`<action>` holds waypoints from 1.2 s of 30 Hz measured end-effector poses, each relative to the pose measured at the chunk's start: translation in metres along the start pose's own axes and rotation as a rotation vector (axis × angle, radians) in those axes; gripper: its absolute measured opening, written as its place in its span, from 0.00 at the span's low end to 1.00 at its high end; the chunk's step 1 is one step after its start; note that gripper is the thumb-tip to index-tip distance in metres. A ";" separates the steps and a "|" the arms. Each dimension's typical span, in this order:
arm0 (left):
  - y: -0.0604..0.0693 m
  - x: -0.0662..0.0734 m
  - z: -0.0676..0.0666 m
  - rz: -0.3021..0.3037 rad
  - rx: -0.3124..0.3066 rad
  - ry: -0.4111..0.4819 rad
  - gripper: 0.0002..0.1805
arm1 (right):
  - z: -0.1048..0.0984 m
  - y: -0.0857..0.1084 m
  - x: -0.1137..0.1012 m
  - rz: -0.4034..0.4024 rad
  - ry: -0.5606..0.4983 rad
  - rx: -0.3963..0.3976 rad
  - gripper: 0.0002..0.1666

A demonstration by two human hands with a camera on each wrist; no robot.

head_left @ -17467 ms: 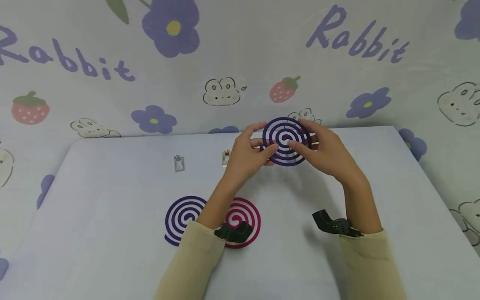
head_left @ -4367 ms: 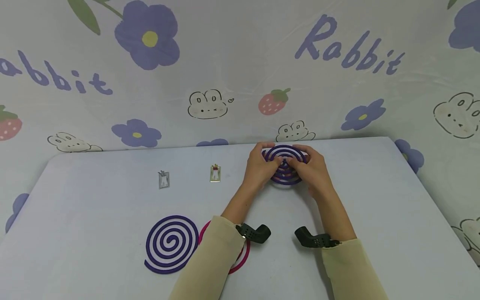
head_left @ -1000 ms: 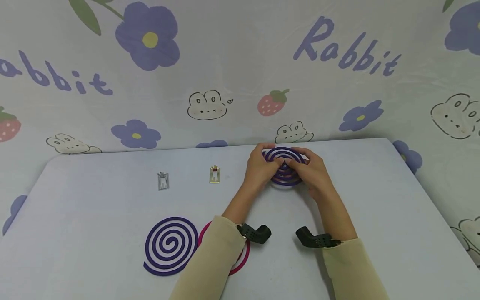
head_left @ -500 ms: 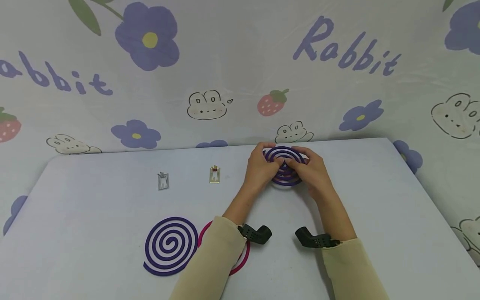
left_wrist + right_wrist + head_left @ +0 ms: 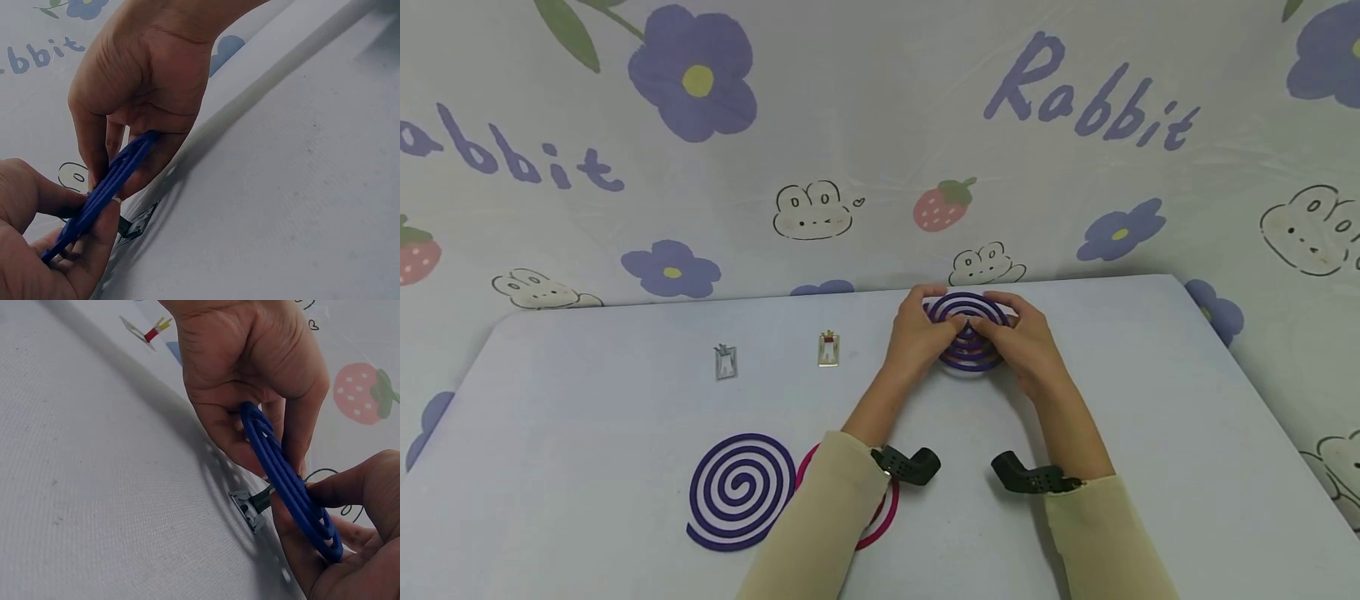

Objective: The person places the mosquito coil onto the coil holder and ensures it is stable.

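Observation:
In the head view, both hands hold a purple mosquito coil (image 5: 972,355) just above the far part of the table. My left hand (image 5: 916,337) grips its left side, thumb near the spiral's centre and fingers at the rim. On the other side my right hand (image 5: 1028,340) grips it likewise, thumb beside the left one. The wrist views show the coil (image 5: 284,478) tilted, pinched between thumbs and fingers. Beneath it a small metal stand (image 5: 250,511) touches the table. Fingers hide where stand and coil meet, so contact cannot be told.
A silver metal stand (image 5: 726,352) and a gold one with a red part (image 5: 829,338) lie left of the hands. Nearer the front is another purple coil (image 5: 741,492). The left sleeve (image 5: 820,517) partly covers a red coil (image 5: 892,508).
Compared with the oldest frame, hands and coil are lower and closer to the table, and the gold stand is uncovered. Over the last second, hands and coil look almost still.

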State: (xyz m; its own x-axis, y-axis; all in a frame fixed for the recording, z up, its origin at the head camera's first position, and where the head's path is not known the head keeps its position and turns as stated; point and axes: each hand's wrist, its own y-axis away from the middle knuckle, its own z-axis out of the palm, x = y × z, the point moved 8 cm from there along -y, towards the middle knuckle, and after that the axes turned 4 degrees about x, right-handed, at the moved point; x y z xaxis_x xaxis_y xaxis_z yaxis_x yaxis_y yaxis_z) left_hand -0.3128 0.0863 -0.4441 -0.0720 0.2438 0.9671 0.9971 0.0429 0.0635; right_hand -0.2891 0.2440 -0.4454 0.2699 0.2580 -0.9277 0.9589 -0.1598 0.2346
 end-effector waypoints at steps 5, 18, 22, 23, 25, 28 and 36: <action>0.000 -0.003 0.002 -0.047 -0.021 0.051 0.28 | -0.001 -0.001 0.002 -0.002 0.003 -0.004 0.37; 0.001 -0.002 0.005 -0.065 -0.018 0.102 0.27 | -0.001 -0.002 0.001 -0.019 0.006 -0.020 0.36; 0.003 -0.001 0.006 -0.065 -0.015 0.102 0.27 | -0.002 -0.001 0.000 -0.041 0.015 -0.032 0.36; 0.003 -0.002 0.006 -0.067 -0.016 0.099 0.27 | -0.002 -0.001 0.000 -0.046 0.018 -0.032 0.36; 0.003 -0.002 0.006 -0.070 -0.017 0.094 0.27 | -0.002 0.000 0.000 -0.047 0.019 -0.032 0.36; 0.003 -0.003 0.007 -0.072 -0.017 0.092 0.27 | -0.002 0.000 0.000 -0.052 0.022 -0.026 0.36; 0.006 0.000 0.006 -0.037 -0.007 0.092 0.27 | -0.002 0.000 -0.001 -0.059 0.028 -0.029 0.35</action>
State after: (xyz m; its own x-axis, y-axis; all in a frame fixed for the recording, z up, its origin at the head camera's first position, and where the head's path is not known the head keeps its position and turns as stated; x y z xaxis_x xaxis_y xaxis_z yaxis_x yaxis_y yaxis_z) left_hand -0.3071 0.0920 -0.4454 -0.1063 0.1518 0.9827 0.9940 0.0434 0.1008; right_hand -0.2895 0.2455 -0.4444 0.2147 0.2932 -0.9316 0.9753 -0.1158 0.1883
